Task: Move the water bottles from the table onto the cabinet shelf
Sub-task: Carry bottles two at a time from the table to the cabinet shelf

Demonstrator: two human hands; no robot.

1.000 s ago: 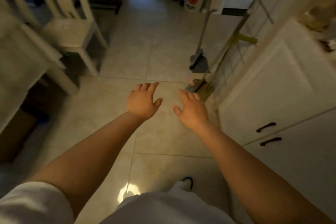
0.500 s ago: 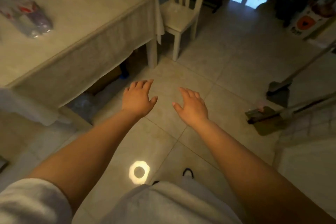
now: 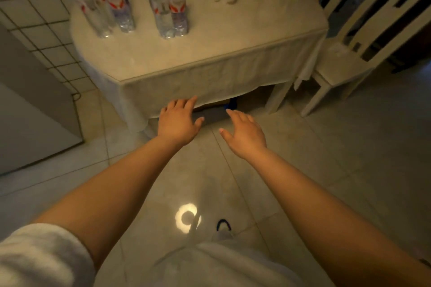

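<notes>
Approach step: both hands, left hand (image 3: 178,121) and right hand (image 3: 245,134), are empty with fingers spread, short of the cloth-covered counter (image 3: 233,53); next move calls for gripping the clear plastic red-labelled water bottles (image 3: 169,4).

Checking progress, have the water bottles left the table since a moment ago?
No. The water bottles stand upright on the table; only the camera turned.

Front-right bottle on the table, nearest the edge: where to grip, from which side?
Judging by its pose, wrap the right hand round the labelled middle of the front-right bottle, coming from the near table edge. It stands upright, touching a bottle on its left; its right side is free.
</notes>
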